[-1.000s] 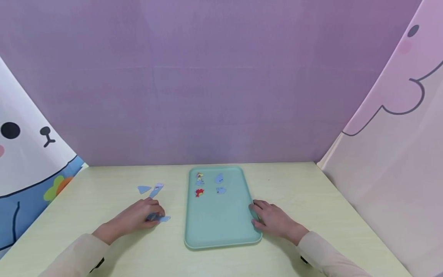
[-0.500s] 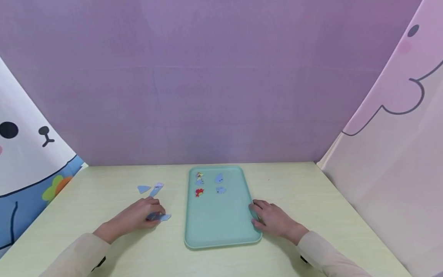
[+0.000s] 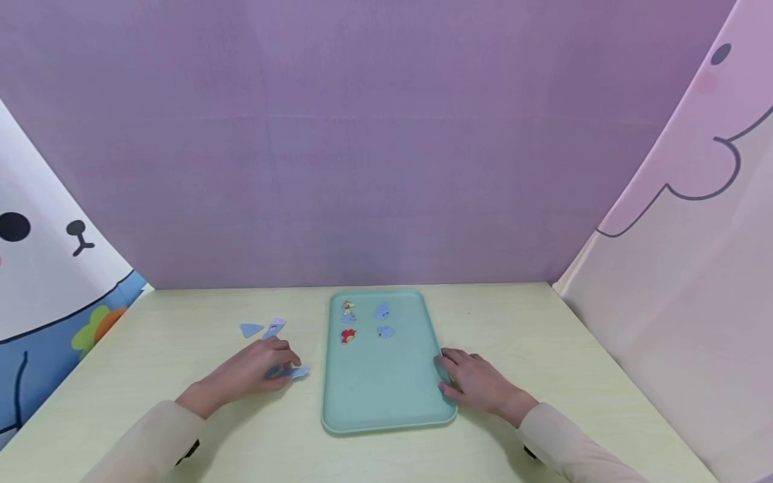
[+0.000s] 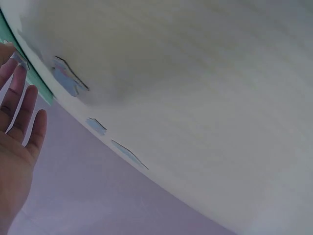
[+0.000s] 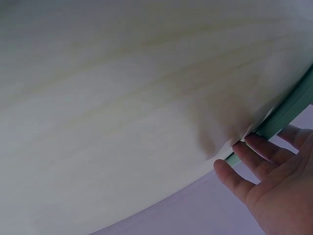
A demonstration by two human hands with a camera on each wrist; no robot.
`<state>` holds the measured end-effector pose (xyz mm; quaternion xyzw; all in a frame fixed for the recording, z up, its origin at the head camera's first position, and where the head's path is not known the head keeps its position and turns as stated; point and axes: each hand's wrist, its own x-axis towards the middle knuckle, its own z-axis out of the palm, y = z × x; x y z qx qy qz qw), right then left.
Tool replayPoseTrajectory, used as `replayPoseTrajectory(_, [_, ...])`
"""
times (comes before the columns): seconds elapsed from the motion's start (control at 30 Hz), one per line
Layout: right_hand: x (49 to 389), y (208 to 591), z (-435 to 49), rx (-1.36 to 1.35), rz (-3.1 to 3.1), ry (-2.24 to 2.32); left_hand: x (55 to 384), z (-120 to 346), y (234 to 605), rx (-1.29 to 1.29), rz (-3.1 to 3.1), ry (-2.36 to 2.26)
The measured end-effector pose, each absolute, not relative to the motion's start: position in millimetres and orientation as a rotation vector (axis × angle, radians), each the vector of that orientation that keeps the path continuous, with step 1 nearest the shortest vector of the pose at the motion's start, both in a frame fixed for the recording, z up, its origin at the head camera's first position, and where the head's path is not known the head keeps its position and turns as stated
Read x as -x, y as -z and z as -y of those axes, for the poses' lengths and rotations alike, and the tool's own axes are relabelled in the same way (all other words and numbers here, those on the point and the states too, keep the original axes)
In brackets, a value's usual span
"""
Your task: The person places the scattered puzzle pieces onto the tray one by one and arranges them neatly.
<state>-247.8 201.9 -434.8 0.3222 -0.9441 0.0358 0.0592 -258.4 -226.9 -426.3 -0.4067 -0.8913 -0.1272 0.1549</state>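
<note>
My left hand [image 3: 250, 376] pinches a small flat light-blue jigsaw piece [image 3: 299, 373] between thumb and fingers, left of a mint-green tray [image 3: 386, 409]. In the left wrist view the pinched piece [image 4: 20, 59] shows at the fingertips. Another blue piece [image 3: 274, 370] lies on the table, partly hidden under that hand. Beyond the knuckles are a blue triangular piece [image 3: 251, 330] and a long blue-and-lilac one [image 3: 274, 327]. My right hand [image 3: 480, 382] rests against the tray's right rim. Its fingertips touch the tray's side [image 5: 288, 110], fingers fairly straight.
Inside the tray's far half lie a yellow-and-blue piece [image 3: 348, 312], a red piece [image 3: 347, 335] and two blue pieces, one upper [image 3: 382, 310] and one lower [image 3: 385, 331]. A purple curtain [image 3: 362, 168] stands behind the pale wooden table [image 3: 513, 315].
My left hand has shifted right and slightly away from me, carrying the blue jigsaw piece closer to the tray and uncovering more of the piece beneath. My right hand and the tray stay put.
</note>
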Motion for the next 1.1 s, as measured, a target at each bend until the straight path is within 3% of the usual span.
replayPoseTrajectory(1.1, [248.0,435.7,-204.1,-0.999,2.824,-0.102,282.3,154.1,419.3,1.129,2.649,0.357])
